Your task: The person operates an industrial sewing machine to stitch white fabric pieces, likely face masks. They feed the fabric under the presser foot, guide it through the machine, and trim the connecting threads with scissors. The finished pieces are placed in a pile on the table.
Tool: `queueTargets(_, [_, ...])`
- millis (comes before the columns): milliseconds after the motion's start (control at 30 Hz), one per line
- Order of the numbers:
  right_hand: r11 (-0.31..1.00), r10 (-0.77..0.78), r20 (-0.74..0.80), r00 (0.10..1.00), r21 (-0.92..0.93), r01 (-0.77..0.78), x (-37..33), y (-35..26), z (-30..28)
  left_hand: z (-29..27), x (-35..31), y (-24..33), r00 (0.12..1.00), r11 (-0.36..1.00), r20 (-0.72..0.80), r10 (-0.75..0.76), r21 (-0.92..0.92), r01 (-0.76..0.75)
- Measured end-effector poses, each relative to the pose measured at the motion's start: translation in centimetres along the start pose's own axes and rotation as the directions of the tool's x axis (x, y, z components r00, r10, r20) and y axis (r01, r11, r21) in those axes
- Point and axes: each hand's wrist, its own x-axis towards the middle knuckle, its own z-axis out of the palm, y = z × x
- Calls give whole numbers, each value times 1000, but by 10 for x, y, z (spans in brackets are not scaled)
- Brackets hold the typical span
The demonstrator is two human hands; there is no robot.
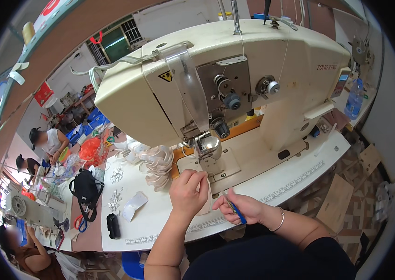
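A large cream sewing machine (277,112) stands over the white table (165,224). Just in front of its needle area, my left hand (189,193) is closed in a pinch on a pale fabric piece (205,206), which its fingers mostly hide. To its right, my right hand (244,209) is wrapped round blue-handled thread snips (237,213), with the blades pointing up toward the machine. Left of the needle lies a stack of beige and white curved fabric pieces (155,163).
Small white pieces (115,200), a white sheet (135,206) and a black object (112,226) lie on the table's left. Beyond are a black bag (85,189) and red-and-blue scissors (81,224). A ruler strip (295,179) follows the front edge. Several people sit farther left.
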Motion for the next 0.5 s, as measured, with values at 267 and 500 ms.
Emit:
queueTargets(267, [992, -49, 30, 998, 117, 45, 22, -2, 5, -7, 3, 12, 1000, 1000, -12, -15, 6, 15])
queueTargets(500, [990, -119, -16, 993, 75, 120, 30, -11, 11, -8, 1, 16, 1000, 1000, 15, -10, 8, 10])
